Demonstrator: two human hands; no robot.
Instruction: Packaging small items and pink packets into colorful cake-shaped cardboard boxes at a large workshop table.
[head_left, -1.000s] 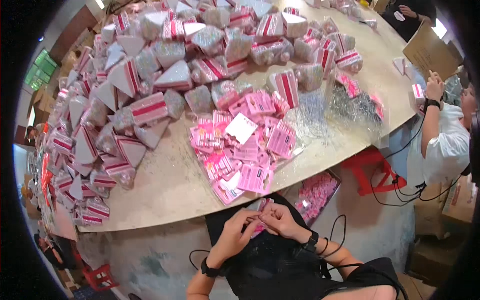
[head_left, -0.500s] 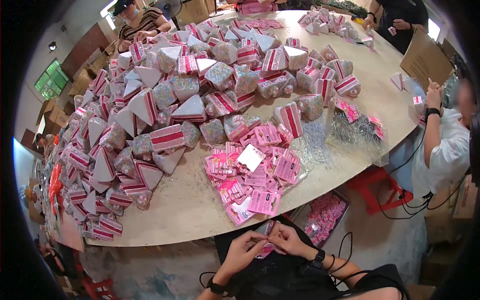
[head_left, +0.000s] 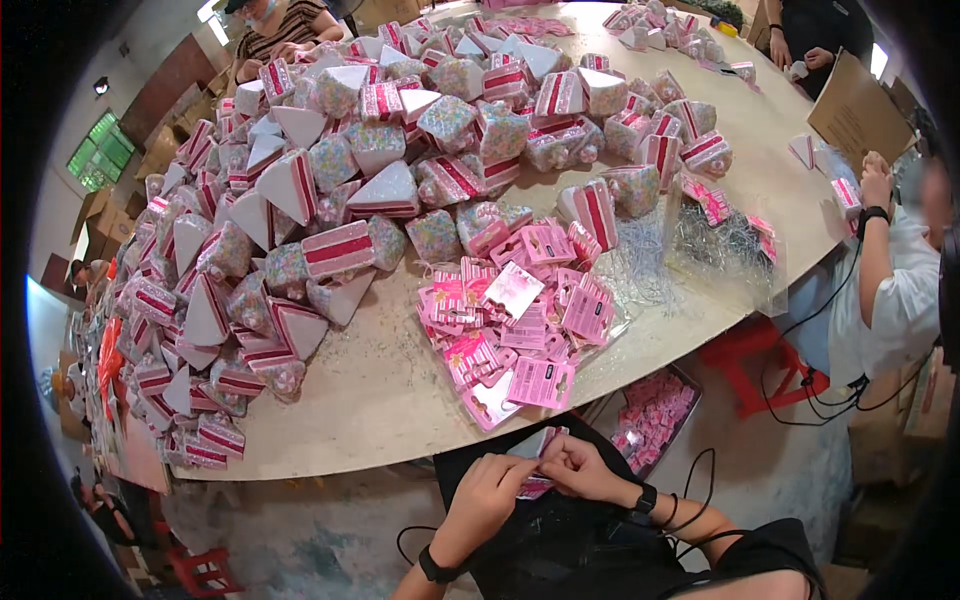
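Observation:
Over my dark-clad lap, just off the table's near edge, a cake-slice ornament (head_left: pixel 530 447) with a pale side and a pink-striped edge shows between my hands. My left hand (head_left: pixel 485 497) is closed on it from the left. From the right, my right hand (head_left: pixel 584 470) pinches close to the left fingertips; what lies in that pinch is too small and covered to make out. Pink shows below the fingers, partly hidden. Nearest on the table is a pile of pink printed hang cards (head_left: pixel 540 383), some turned white side up.
A big heap of cake-slice ornaments (head_left: pixel 335 250) covers the table's left and middle. Silvery strings (head_left: pixel 645 255) and a clear bag (head_left: pixel 735 262) lie right of the cards. A box of pink pieces (head_left: pixel 655 420) and a red stool (head_left: pixel 740 370) stand below. Co-workers sit around the table.
My two hands stay together around the ornament, with the right fingers shifted slightly and the ornament tilted a little. The whole view has moved slightly. A co-worker's hands at right have come lower.

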